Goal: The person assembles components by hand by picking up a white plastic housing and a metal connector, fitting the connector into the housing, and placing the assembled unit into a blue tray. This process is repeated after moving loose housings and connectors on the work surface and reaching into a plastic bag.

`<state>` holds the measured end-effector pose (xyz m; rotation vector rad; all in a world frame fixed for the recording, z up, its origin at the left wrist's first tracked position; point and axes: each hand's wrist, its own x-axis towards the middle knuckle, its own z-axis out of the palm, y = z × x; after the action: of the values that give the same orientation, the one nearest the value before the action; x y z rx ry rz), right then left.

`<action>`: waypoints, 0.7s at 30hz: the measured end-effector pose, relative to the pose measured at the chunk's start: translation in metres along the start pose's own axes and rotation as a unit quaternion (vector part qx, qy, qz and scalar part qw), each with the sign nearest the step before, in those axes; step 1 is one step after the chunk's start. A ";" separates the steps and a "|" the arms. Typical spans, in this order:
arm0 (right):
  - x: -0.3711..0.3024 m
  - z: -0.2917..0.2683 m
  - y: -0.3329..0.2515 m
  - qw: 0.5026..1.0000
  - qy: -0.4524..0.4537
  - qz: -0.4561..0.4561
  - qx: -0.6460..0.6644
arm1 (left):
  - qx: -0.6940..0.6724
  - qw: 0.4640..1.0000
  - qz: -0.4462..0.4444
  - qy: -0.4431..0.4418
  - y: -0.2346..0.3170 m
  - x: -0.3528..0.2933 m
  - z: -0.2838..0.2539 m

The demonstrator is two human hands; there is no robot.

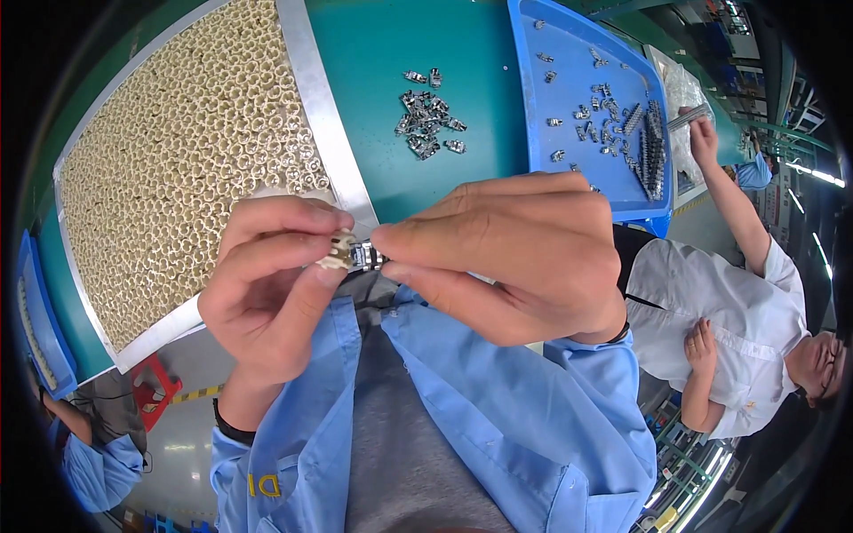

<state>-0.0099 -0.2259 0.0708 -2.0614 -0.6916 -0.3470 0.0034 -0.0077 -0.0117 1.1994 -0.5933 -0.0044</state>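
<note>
Between the thumb and fingers of my left hand (pixel 275 284) is a small cream-coloured ring-shaped part (pixel 338 250) with notches. My right hand (pixel 515 253) pinches a small shiny metal part (pixel 366 256), its end touching the cream part. Both hands meet in front of my chest, and the fingertips hide some of each piece. Beyond them, a loose heap of similar metal parts (pixel 426 115) lies on the green tabletop (pixel 404 35). To the left, a metal-framed tray (pixel 329 107) is filled with rows of cream ring parts (pixel 195 133).
A blue tray (pixel 569 84) at the right holds scattered metal parts and stacked strips of them. Past it stands a person in a white shirt (pixel 720 329), one hand holding a metal strip (pixel 689 117). Another blue tray (pixel 44 311) and a blue-sleeved person (pixel 98 466) are at far left.
</note>
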 end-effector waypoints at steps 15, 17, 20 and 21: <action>0.003 -0.012 -0.014 0.997 -0.056 0.039 -0.037 | 0.076 0.995 0.062 -0.007 0.000 -0.003 0.003; 0.004 -0.013 -0.016 0.995 -0.074 0.052 -0.036 | 0.084 0.994 0.066 -0.009 0.000 -0.004 0.003; 0.005 -0.014 -0.013 0.995 -0.072 0.053 -0.041 | 0.088 0.994 0.068 -0.014 -0.002 -0.004 0.002; 0.005 -0.013 -0.013 0.995 -0.072 0.053 -0.042 | 0.090 0.994 0.068 -0.015 -0.002 -0.004 0.002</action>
<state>-0.0133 -0.2301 0.0890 -2.2094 -0.6589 -0.1701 0.0000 -0.0092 -0.0146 1.3324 -0.7129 0.1481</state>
